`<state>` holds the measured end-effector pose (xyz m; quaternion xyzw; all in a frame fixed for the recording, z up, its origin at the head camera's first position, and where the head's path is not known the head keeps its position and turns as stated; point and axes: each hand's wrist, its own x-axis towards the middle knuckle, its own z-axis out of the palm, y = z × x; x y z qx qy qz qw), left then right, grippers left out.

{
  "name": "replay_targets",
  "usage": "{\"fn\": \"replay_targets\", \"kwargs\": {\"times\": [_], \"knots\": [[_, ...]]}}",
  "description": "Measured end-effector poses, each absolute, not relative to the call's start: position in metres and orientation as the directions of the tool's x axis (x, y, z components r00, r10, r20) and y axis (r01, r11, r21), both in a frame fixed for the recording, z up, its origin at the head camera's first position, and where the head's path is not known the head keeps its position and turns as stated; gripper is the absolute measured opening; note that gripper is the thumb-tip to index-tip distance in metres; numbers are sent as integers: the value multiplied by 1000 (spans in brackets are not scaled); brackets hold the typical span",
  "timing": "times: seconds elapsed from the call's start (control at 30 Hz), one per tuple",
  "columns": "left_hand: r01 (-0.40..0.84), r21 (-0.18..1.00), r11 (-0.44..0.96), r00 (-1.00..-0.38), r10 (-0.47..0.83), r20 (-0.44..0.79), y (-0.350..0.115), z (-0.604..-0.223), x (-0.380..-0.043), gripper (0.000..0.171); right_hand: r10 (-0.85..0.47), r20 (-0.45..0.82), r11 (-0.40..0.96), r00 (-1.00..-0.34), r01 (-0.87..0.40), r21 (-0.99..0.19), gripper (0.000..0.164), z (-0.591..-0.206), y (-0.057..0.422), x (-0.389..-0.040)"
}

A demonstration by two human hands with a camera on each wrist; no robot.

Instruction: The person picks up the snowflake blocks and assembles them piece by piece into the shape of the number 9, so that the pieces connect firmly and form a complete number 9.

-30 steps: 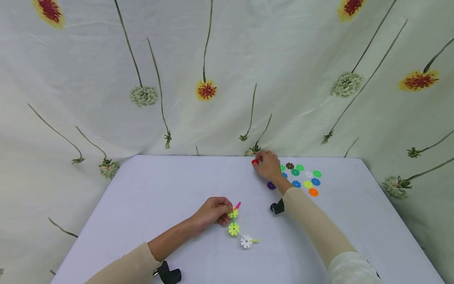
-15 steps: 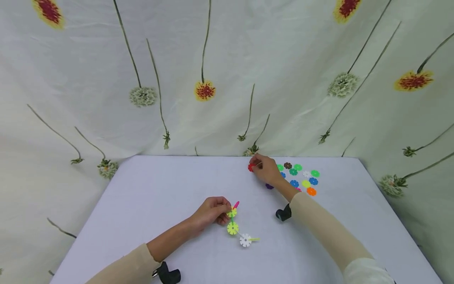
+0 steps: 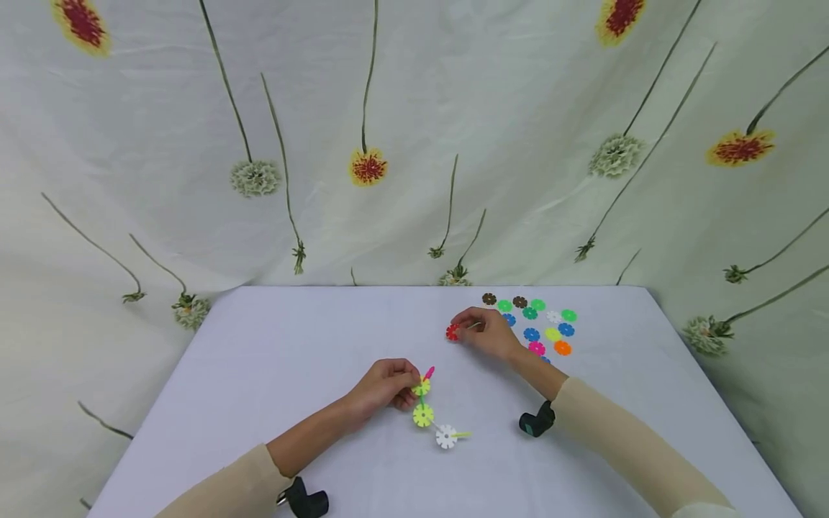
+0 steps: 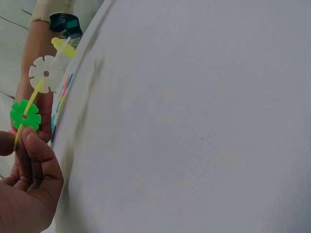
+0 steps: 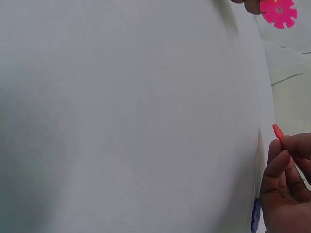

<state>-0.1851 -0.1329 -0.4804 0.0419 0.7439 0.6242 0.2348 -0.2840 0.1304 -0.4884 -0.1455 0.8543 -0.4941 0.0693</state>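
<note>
Flower-printed cloth (image 3: 518, 144) hangs behind the white table (image 3: 291, 345). With my left hand (image 3: 382, 392) I pinch a chain of slotted discs (image 3: 424, 421) near its pink end (image 3: 429, 373), over the table; a white disc (image 3: 446, 442) sits nearer me on it. With my right hand (image 3: 486, 334) I pinch a red disc (image 3: 452, 332) between thumb and fingers, apart from the chain and left of the scattered loose discs (image 3: 531, 334). Both grips narrow.

Flwr-print cloth bkdrp (image 3: 518, 108), wht tbl (image 3: 304, 338)
</note>
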Motion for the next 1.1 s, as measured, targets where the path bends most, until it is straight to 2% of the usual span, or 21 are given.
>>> {"fn": "replay_targets", "kwargs": {"times": [0.47,0.73,1.1], "knots": [[-236,949,209,-881,366,-300,-128,-478,-184,20,-473,-29,309,-881,-135,-941,24,-482,128,-243],[-247,945,215,-880,359,-312,-126,-478,-184,19,-495,-40,242,-868,-94,-966,22,-484,126,-235],[-209,952,225,-876,390,-284,-126,-478,-184,19,-498,-82,226,-863,-38,-973,24,-486,122,-230]]}}
